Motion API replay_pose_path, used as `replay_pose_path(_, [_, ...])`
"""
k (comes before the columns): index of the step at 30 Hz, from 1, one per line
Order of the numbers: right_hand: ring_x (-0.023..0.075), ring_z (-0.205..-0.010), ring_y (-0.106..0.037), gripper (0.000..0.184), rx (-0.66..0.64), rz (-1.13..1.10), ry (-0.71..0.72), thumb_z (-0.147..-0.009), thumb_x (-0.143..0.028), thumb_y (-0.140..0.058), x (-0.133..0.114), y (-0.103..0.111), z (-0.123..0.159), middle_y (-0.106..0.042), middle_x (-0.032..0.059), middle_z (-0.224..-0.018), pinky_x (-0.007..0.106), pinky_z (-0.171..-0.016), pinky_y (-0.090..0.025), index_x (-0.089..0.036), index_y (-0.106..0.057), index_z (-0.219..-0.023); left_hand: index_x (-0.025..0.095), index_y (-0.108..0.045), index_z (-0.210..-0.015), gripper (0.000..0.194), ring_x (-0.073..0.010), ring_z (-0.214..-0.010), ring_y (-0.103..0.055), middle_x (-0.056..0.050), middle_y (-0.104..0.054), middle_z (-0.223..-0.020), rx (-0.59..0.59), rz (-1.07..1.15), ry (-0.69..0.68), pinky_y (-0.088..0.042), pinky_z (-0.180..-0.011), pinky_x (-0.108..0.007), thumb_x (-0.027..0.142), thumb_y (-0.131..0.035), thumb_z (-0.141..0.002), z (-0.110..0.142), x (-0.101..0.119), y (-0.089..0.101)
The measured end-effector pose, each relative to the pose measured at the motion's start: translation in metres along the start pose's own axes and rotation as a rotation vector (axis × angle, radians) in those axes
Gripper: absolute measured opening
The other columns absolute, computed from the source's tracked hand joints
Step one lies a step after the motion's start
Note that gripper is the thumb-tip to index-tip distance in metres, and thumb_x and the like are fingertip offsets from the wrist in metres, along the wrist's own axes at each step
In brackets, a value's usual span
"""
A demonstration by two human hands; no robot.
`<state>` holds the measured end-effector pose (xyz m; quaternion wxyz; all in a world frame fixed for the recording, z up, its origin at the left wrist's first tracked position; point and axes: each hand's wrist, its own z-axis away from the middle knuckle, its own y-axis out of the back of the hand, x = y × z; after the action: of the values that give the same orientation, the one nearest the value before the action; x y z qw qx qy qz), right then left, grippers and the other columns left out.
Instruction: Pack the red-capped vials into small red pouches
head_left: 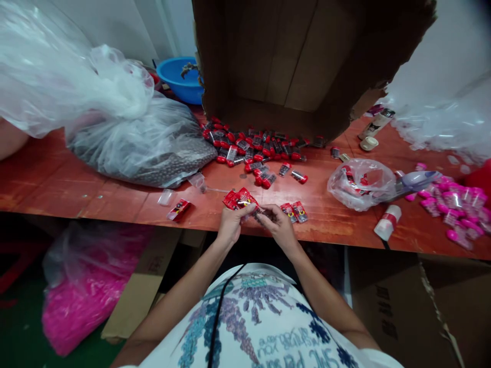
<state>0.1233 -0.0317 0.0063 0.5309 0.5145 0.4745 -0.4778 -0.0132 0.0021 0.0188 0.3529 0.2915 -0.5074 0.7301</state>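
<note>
At the table's front edge, my left hand [231, 223] is closed on red printed packets [241, 198], thumb on top, with the packets fanned out above it. My right hand [281, 223] meets it from the other side, its fingers pinched at the packets' lower right edge. What exactly lies between those right fingers is partly hidden. Just right of it are two more red packets [299, 211] lying side by side. A small red stack [179, 209] rests to the left. Beyond my hands spreads a pile of small clear containers with red caps [261, 148] and dark contents.
A large cardboard box [291, 61] gapes behind the pile. On the left slumps a plastic bag of dark beads [146, 148], near a blue basin [180, 79]. Rightward are a small plastic bag [356, 197], scissors [414, 181], a white roll [388, 222] and pink-capped containers [454, 199].
</note>
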Motion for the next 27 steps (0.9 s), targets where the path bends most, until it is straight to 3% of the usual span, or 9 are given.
replay_pose_path(7, [0.0157,-0.070,-0.060,0.033,0.042,-0.215,-0.078,-0.078,-0.039,-0.066,0.003,-0.001,0.001,-0.060,-0.0009,-0.079,0.025,-0.054,-0.051,-0.024,-0.055,-0.105,0.013,-0.066,-0.069,0.024,-0.0114,-0.058,-0.058,0.000,-0.065,-0.064,-0.170,-0.145,0.078,-0.046,-0.057,-0.022,0.015,-0.083,-0.052,0.004,0.001,0.002])
replay_pose_path(10, [0.0170,-0.087,-0.061,0.043,-0.043,-0.075,0.018,-0.078,-0.032,-0.067,0.003,0.007,0.003,-0.062,0.0028,-0.100,0.029,-0.075,-0.053,-0.027,-0.056,-0.119,0.014,-0.066,-0.068,0.024,-0.0112,-0.057,-0.059,0.001,-0.065,-0.064,-0.094,-0.121,0.063,-0.048,-0.059,-0.022,0.014,-0.083,-0.051,0.004,0.002,0.001])
replay_pose_path(13, [0.0197,-0.108,-0.055,0.054,-0.125,0.114,0.128,-0.079,-0.026,-0.067,0.002,0.017,0.005,-0.053,0.0057,-0.123,0.032,-0.087,-0.049,-0.031,-0.051,-0.131,0.013,-0.069,-0.070,0.027,-0.0143,-0.061,-0.063,-0.001,-0.068,-0.066,-0.073,-0.161,0.114,-0.050,-0.063,-0.025,0.012,-0.084,-0.048,0.005,0.002,0.001])
replay_pose_path(16, [0.0212,-0.116,-0.050,0.051,-0.132,0.180,0.194,-0.080,-0.024,-0.066,0.003,0.020,0.006,-0.052,0.0056,-0.127,0.036,-0.096,-0.044,-0.032,-0.054,-0.129,0.011,-0.071,-0.070,0.027,-0.0166,-0.061,-0.064,-0.005,-0.070,-0.068,-0.154,-0.215,0.204,-0.051,-0.062,-0.026,0.010,-0.084,-0.046,0.008,-0.001,-0.001])
replay_pose_path(19, [0.0200,-0.108,-0.056,0.044,-0.104,0.160,0.186,-0.081,-0.024,-0.064,0.006,0.019,0.005,-0.060,0.0048,-0.118,0.036,-0.096,-0.044,-0.031,-0.059,-0.124,0.010,-0.071,-0.068,0.026,-0.0164,-0.059,-0.064,-0.006,-0.069,-0.065,-0.193,-0.218,0.253,-0.051,-0.059,-0.024,0.009,-0.084,-0.047,0.011,-0.006,-0.004])
replay_pose_path(23, [0.0190,-0.093,-0.062,0.040,0.057,0.088,0.083,-0.079,-0.031,-0.065,0.019,0.039,0.002,-0.066,0.0046,-0.107,0.035,-0.086,-0.050,-0.025,-0.063,-0.118,0.011,-0.070,-0.082,0.031,-0.0202,-0.067,-0.069,-0.009,-0.073,-0.075,-0.160,-0.101,0.299,-0.055,-0.066,-0.029,0.007,-0.081,-0.053,0.011,-0.010,-0.006])
replay_pose_path(27, [0.0231,-0.092,-0.062,0.047,0.367,0.226,-0.052,-0.077,-0.039,-0.064,0.039,0.102,-0.003,-0.066,0.0086,-0.108,0.040,-0.084,-0.050,-0.019,-0.061,-0.120,0.011,-0.067,-0.088,0.033,-0.0236,-0.071,-0.070,-0.012,-0.074,-0.081,-0.040,-0.026,0.363,-0.057,-0.066,-0.033,0.002,-0.076,-0.057,0.007,-0.011,-0.003])
